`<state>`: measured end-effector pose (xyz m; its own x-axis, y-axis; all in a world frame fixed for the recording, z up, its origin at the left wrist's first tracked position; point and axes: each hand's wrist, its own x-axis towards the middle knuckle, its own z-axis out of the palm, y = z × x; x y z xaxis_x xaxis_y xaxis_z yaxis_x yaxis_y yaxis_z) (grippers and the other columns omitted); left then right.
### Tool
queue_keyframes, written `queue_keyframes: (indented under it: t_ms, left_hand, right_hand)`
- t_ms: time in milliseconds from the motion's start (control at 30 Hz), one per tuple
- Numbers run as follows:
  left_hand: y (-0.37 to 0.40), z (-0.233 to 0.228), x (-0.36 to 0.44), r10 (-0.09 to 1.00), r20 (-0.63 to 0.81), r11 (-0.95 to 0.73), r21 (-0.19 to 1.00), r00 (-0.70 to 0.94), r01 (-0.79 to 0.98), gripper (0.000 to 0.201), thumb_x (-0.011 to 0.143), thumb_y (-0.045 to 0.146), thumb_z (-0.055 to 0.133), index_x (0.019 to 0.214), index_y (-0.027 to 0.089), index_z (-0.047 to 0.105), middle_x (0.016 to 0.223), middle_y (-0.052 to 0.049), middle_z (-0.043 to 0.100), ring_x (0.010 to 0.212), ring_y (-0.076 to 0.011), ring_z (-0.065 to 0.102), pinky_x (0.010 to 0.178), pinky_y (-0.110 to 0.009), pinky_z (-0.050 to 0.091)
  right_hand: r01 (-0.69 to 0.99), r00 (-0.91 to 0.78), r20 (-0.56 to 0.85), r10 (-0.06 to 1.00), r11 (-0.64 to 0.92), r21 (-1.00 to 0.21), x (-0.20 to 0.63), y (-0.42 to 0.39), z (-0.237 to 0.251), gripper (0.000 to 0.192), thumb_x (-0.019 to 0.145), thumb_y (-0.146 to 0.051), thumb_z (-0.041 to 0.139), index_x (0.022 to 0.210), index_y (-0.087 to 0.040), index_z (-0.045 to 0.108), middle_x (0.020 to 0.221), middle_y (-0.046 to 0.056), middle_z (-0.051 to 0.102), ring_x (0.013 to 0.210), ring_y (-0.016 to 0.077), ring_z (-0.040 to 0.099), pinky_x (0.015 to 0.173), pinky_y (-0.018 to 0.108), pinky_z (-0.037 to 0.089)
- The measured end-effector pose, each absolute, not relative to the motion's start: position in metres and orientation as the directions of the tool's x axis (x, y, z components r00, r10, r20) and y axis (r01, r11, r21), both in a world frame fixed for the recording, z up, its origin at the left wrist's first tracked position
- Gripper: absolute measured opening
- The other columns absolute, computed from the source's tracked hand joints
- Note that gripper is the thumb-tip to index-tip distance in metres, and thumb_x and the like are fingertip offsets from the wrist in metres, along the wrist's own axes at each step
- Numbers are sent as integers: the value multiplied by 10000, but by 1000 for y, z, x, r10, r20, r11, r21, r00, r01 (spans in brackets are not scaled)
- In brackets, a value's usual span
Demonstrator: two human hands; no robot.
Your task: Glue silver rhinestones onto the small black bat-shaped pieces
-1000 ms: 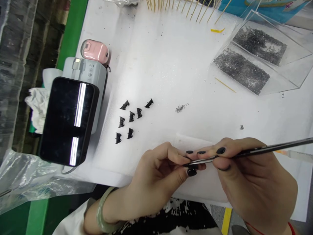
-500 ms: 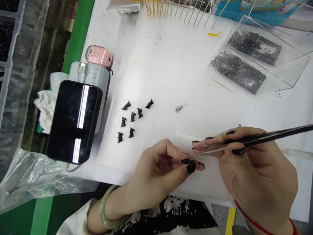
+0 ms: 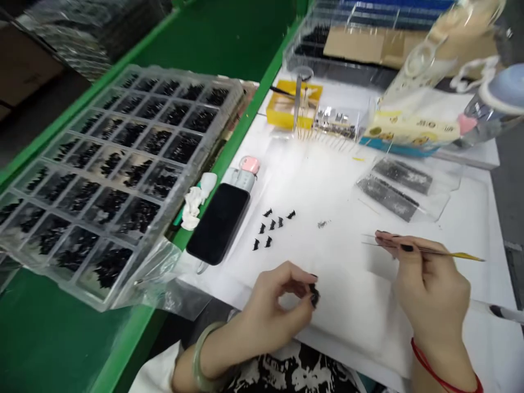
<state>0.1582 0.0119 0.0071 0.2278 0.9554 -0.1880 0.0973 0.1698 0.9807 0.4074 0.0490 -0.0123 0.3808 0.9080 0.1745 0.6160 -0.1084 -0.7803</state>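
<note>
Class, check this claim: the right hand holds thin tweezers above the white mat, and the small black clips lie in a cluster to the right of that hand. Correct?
Not quite. In the head view the right hand does hold the tweezers above the white mat, but the small black clips lie to its left, beside the dark phone.

A single head-worn view looks forward and steeply down from above the near edge of the white foam-covered tabletop (image 3: pixel 335 180), close enough that both forearms enter from the bottom edge. It faces across the tabletop toward its far end. The clear plastic compartment tray of black parts (image 3: pixel 118 158) lies left of the tabletop, tilted in frame. The far clutter beyond the tabletop is blurred.
</note>
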Motion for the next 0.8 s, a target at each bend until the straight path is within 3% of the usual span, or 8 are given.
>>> queue_keyframes:
  t_ms: [200, 267, 367, 467, 533, 600, 700, 800]
  left_hand:
    - [5, -18, 119, 979, 146, -55, 858, -140, 510, 251, 901, 110, 595, 1100, 188, 725, 802, -45, 702, 758, -237, 699, 746, -373, 589]
    - [9, -30, 115, 962, 215, -80, 810, -168, 581, 249, 927, 115, 541, 1064, 190, 735, 844, -78, 726, 811, -269, 720, 762, -406, 605]
    - [15, -44, 115, 949, 268, -104, 765, -168, 635, 278, 956, 88, 484, 1028, 187, 734, 879, -92, 745, 822, -273, 741, 744, -410, 630]
    - [17, -55, 116, 944, 286, -111, 747, -167, 656, 275, 985, 61, 476, 1080, 160, 714, 920, -82, 746, 852, -253, 757, 770, -414, 654]
    - [15, -61, 116, 941, 284, -94, 743, -185, 663, 278, 1004, 50, 472, 1140, 142, 695, 976, -92, 745, 902, -251, 761, 799, -429, 662]
    - [12, -66, 118, 941, 274, -78, 746, -198, 662, 316, 999, 32, 459, 1195, 136, 683, 1024, -115, 749, 954, -276, 766, 832, -473, 670]
    - [7, -68, 123, 951, 251, -80, 766, -182, 638, 420, 956, -4, 432, 1257, 141, 686, 1068, -156, 769, 1037, -333, 769, 926, -566, 661]
    - [7, -66, 128, 965, 214, -85, 806, -154, 585, 496, 908, -38, 426, 1293, 144, 680, 1085, -161, 783, 1053, -332, 773, 949, -558, 660]
  right_hand:
    - [791, 194, 175, 965, -48, -609, 429, 66, -7, 338, 957, -514, 516, 876, -262, 726, 819, 81, 827, 693, 362, 809, 586, 487, 642]
    - [848, 200, 269, 942, -28, -530, 431, 51, 13, 261, 895, -517, 608, 794, -286, 676, 717, 98, 788, 554, 384, 758, 403, 465, 561]
    - [868, 146, 395, 907, 74, -492, 423, 21, 38, 164, 947, -503, 610, 809, -414, 600, 534, -13, 682, 322, 310, 612, 224, 371, 375]
    - [825, -97, 317, 944, 254, -504, 394, 22, 37, 139, 1037, -481, 513, 1016, -396, 621, 892, 11, 808, 709, 295, 815, 420, 339, 622]
    - [792, -287, 212, 934, 355, -496, 369, 47, 21, 248, 1039, -437, 589, 1247, -311, 638, 1236, 84, 779, 1011, 304, 814, 727, 401, 718]
    - [739, -467, 130, 875, 467, -486, 345, 81, 0, 505, 1015, -455, 666, 1460, -235, 574, 1522, 151, 620, 1402, 373, 611, 1070, 559, 609]
    - [660, -654, 22, 756, 584, -473, 318, 123, -26, 665, 993, -483, 756, 1555, -216, 520, 1666, 170, 440, 1488, 413, 480, 1151, 647, 495]
    - [580, -762, -5, 647, 679, -450, 302, 137, -36, 632, 1010, -467, 745, 1550, -221, 529, 1659, 158, 437, 1475, 409, 481, 1174, 672, 450]
